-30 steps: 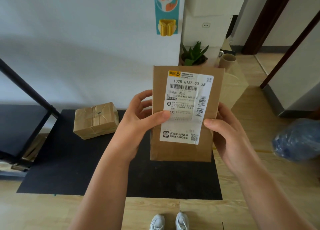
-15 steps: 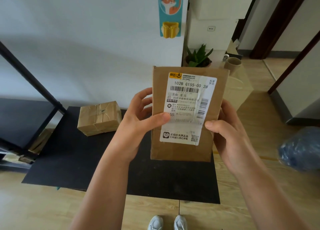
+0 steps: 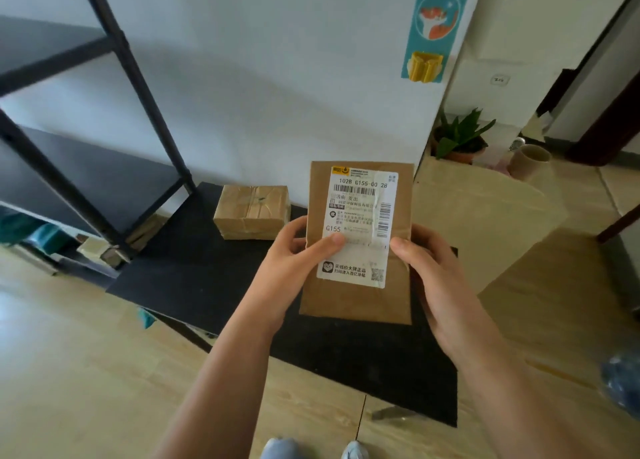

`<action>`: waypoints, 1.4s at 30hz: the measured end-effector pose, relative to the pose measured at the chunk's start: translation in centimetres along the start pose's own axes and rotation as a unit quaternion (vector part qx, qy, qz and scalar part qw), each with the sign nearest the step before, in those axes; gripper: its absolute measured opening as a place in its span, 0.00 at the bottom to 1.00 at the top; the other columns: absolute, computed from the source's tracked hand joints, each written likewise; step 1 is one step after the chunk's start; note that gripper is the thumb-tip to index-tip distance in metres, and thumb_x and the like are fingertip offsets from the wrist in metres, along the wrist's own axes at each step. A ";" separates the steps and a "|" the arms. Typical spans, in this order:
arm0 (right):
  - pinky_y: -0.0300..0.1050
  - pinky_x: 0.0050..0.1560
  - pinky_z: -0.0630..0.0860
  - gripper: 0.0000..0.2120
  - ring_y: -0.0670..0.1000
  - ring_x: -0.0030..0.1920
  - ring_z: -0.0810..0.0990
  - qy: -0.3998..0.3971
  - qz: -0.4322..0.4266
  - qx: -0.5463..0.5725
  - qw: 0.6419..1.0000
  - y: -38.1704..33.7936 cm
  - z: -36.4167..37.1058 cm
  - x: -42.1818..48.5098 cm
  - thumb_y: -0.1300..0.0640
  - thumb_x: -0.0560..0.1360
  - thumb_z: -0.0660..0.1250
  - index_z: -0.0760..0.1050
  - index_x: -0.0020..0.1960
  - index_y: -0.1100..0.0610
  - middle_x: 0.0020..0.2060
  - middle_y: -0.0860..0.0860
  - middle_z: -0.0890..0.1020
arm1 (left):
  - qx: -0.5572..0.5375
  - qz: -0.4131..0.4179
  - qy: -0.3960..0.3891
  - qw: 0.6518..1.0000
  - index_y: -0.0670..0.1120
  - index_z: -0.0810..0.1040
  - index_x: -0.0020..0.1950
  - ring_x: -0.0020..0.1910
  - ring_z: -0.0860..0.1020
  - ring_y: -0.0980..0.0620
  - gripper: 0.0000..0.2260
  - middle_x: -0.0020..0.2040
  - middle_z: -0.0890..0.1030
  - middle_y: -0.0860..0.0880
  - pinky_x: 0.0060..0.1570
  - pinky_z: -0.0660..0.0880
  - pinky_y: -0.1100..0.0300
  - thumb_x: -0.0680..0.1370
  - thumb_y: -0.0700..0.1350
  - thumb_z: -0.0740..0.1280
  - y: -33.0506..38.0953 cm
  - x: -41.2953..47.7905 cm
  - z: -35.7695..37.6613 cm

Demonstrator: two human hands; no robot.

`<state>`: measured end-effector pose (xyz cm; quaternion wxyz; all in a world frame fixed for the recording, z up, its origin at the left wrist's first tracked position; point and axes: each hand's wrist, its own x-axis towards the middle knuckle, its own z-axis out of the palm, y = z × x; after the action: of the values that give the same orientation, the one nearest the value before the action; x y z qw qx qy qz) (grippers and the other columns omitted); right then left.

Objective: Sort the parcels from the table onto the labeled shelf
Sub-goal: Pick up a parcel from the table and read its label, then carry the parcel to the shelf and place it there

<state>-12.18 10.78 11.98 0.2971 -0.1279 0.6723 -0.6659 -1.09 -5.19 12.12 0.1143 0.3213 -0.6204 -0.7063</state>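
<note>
Since the earlier frame the view swung left, bringing the shelf [image 3: 114,119] closer. Both hands gripped the upright parcel [image 3: 360,244] between them: left hand [image 3: 294,268] on its left edge, right hand [image 3: 433,278] on its right. A second parcel [image 3: 252,212] lay far left on the table [image 3: 194,278].

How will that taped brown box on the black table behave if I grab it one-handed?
The taped box looks blocky and sits flat on the table, so it should not roll or tip. Its wrinkled glossy tape may feel a bit slippery. The bulging sides suggest soft, slightly crushable cardboard; its weight cannot be judged.

Matt brown paper parcel [image 3: 360,299], glossy taped cardboard box [image 3: 252,212], matt black table [image 3: 194,275]
</note>
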 end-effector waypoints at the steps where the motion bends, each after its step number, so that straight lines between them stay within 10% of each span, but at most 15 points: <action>1: 0.58 0.65 0.77 0.32 0.49 0.57 0.85 -0.006 0.003 -0.010 1.000 0.1 1.0 -0.1 0.41 0.62 0.73 0.75 0.65 0.48 0.55 0.48 0.86 | -0.003 -0.012 0.021 1.000 0.53 0.69 0.71 0.50 0.86 0.51 0.39 0.57 0.85 0.49 0.53 0.82 0.50 0.62 0.59 0.75 -0.1 -0.5 -0.8; 9: 0.58 0.68 0.74 0.42 0.48 0.58 0.83 -0.080 0.017 -0.080 0.993 0.9 12.1 -2.6 0.33 0.57 0.71 0.75 0.68 0.47 0.56 0.46 0.86 | -0.034 -0.064 0.105 0.992 0.51 0.70 0.67 0.44 0.87 0.54 0.37 0.52 0.86 0.49 0.37 0.82 0.59 0.62 0.63 0.74 -1.5 -5.6 -11.2; 14: 0.58 0.62 0.79 0.21 0.50 0.54 0.87 -0.111 0.069 -0.057 0.990 3.5 22.7 -5.1 0.44 0.74 0.71 0.76 0.66 0.48 0.53 0.48 0.88 | -0.067 -0.080 0.174 0.979 0.50 0.72 0.65 0.49 0.86 0.51 0.27 0.53 0.86 0.48 0.49 0.83 0.54 0.70 0.58 0.75 -3.7 -9.8 -21.2; 26: 0.59 0.62 0.78 0.07 0.55 0.56 0.84 -0.218 0.145 -0.113 0.958 8.2 45.3 -9.8 0.45 0.75 0.72 0.76 0.51 0.41 0.52 0.51 0.86 | -0.148 -0.091 0.299 0.938 0.47 0.73 0.62 0.50 0.84 0.50 0.22 0.52 0.85 0.46 0.44 0.81 0.58 0.74 0.55 0.74 -7.8 -17.6 -41.6; 34: 0.58 0.60 0.81 0.21 0.55 0.54 0.86 -0.275 0.171 -0.177 0.929 11.2 56.5 -5.2 0.41 0.72 0.74 0.79 0.62 0.47 0.50 0.50 0.89 | -0.165 -0.113 0.397 0.896 0.45 0.73 0.61 0.51 0.83 0.48 0.24 0.53 0.84 0.45 0.52 0.81 0.52 0.73 0.58 0.74 -9.4 -13.8 -51.8; 42: 0.52 0.54 0.82 0.21 0.53 0.52 0.85 -0.286 0.166 -0.190 0.924 11.2 69.0 2.8 0.41 0.74 0.72 0.79 0.63 0.50 0.50 0.51 0.87 | -0.157 -0.111 0.385 0.903 0.44 0.70 0.63 0.48 0.80 0.53 0.21 0.53 0.80 0.46 0.38 0.75 0.62 0.77 0.55 0.70 -7.2 -7.1 -62.8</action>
<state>27.45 -46.46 4.81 0.5534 -0.2537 0.6841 -0.4017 43.49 -50.12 6.00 0.3145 0.6129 -0.3694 -0.6237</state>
